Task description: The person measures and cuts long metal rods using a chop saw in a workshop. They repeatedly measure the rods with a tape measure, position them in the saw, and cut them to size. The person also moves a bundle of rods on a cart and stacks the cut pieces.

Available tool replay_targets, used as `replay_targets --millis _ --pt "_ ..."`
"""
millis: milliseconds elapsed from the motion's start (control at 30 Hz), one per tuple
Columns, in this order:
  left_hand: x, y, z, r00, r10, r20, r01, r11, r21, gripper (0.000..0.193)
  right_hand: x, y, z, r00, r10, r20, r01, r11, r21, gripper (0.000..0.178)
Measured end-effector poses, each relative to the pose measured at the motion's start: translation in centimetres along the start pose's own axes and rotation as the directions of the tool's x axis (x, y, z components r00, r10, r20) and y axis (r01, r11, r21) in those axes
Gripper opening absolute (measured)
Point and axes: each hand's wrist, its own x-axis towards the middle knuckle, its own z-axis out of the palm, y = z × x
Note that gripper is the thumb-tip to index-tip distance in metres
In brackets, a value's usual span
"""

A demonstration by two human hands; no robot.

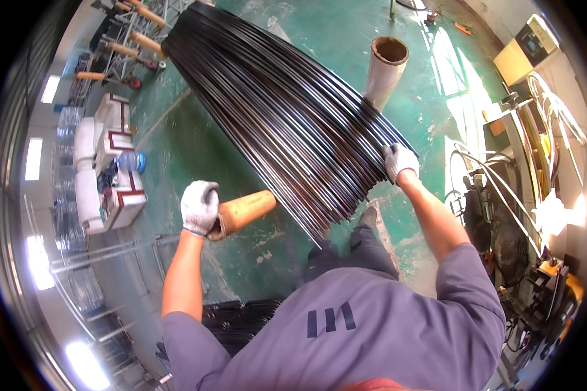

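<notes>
Two gloved hands are seen at work over a green-painted floor, viewed from above the worker's head. The left hand, in a white knit glove, is closed around the end of an orange-brown cardboard tube, which is held out roughly level and points toward a broad bundle of black strips. The right hand, gloved likewise, is laid on the near right edge of that bundle, its fingers curled over the outermost strips (how firmly they are clasped cannot be told). The bundle is fanned out from the upper left of the frame down to a narrower end just above the worker's dark trousers, between the two hands. A second, paler cardboard tube is seen upright behind the bundle, its open mouth turned upward. At left, a white bench with a plastic water bottle is visible, well apart from the hands. Machinery with white cables is ranged along the right edge.
</notes>
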Motion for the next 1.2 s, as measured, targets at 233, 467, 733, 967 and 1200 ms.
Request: replay_targets --millis 233,467,733,967,1200 --pt "-0.9 0.5 0.6 0.990 -0.115 -0.084 0.124 0.986 0.109 0.011 -1.0 -0.8 5.3 0.910 -0.367 -0.195 0.266 0.875 -0.405 0.032" --pt "-1.3 0.5 0.5 0.982 -0.133 -0.136 0.152 0.978 0.141 0.007 -0.3 -2.6 3.6 0.944 -0.326 0.043 0.317 0.870 -0.377 0.016" --pt "-1.6 0.8 0.7 0.975 -0.163 -0.148 0.192 0.959 0.210 0.006 -0.6 -3.9 -0.3 0.960 -0.241 0.145 0.279 0.880 -0.385 0.021" --pt "-3.2 1.5 0.4 0.956 -0.208 -0.205 0.257 0.932 0.255 0.008 -4.9 -2.7 -0.1 0.962 -0.199 0.185 0.206 0.978 -0.016 0.058" --pt "-3.3 7.9 2.5 0.786 -0.195 -0.586 0.302 0.949 0.089 0.011 -23.2 8.1 -0.3 0.982 -0.002 0.190 -0.005 0.999 0.035 0.054"
